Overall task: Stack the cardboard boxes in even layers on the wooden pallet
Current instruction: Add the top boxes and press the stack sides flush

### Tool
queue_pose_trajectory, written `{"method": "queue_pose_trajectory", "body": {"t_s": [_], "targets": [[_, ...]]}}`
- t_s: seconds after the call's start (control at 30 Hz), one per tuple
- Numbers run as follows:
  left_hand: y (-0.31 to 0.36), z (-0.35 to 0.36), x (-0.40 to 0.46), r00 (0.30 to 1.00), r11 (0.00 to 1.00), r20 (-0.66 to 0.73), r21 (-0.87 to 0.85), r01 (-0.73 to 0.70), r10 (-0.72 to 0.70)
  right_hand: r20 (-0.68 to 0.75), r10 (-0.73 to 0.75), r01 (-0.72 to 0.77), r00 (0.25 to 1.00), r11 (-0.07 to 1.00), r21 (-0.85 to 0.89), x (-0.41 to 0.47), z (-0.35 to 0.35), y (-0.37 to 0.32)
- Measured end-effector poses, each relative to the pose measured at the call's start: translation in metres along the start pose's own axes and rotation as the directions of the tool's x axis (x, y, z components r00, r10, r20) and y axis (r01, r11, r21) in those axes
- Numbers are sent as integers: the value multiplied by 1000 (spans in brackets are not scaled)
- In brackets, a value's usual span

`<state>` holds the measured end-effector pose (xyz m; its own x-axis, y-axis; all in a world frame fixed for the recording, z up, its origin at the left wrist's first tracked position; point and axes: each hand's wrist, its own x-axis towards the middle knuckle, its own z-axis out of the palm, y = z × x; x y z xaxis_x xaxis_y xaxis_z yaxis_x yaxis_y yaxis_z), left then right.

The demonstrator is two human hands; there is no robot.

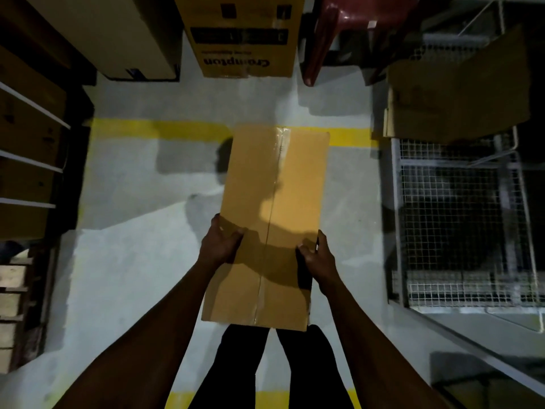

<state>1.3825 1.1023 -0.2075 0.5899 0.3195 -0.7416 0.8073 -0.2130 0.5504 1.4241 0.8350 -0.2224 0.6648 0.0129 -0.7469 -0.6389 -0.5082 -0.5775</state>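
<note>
Your left hand (221, 243) and right hand (317, 256) clamp opposite long edges of the taped cardboard box (274, 202), thumbs on top, held before you.

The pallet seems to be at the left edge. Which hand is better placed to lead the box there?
Probably left. The left hand holds the long cardboard box on the side nearer the wooden pallet; the right hand holds the far side, towards the wire cage.

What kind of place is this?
Probably a warehouse or storeroom. Yellow lines are painted on the concrete floor, printed cartons stand ahead, a wire mesh cage sits at the right, and both hands hold a long cardboard box.
</note>
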Motion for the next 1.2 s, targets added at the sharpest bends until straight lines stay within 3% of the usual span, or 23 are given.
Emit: {"method": "queue_pose_trajectory", "body": {"t_s": [0.2,0.37,0.53,0.8,0.9,1.03,1.2], "targets": [[17,-19,-64,997,995,-61,-99,31,-37,6,-191,191,982,981,-36,-44,-20,-41],[31,-37,-137,973,983,-228,-184,1,-44,62,-302,308,951,940,-148,-67,-40,-72],[37,-56,-215,921,963,-388,-253,-91,-15,157,-469,491,869,855,-166,-120,-60,-129],[14,-60,-343,749,876,-650,-430,-219,-132,380,-594,691,709,692,-208,-189,-40,-176],[-12,-57,-386,671,844,-713,-474,-251,-201,503,-615,775,608,597,-206,-206,-11,-181],[-55,-53,-434,571,789,-752,-552,-270,-330,624,-617,849,479,507,-151,-249,32,-183],[-118,-51,-495,422,697,-746,-651,-301,-515,797,-494,893,348,435,-120,-313,104,-176]]}}
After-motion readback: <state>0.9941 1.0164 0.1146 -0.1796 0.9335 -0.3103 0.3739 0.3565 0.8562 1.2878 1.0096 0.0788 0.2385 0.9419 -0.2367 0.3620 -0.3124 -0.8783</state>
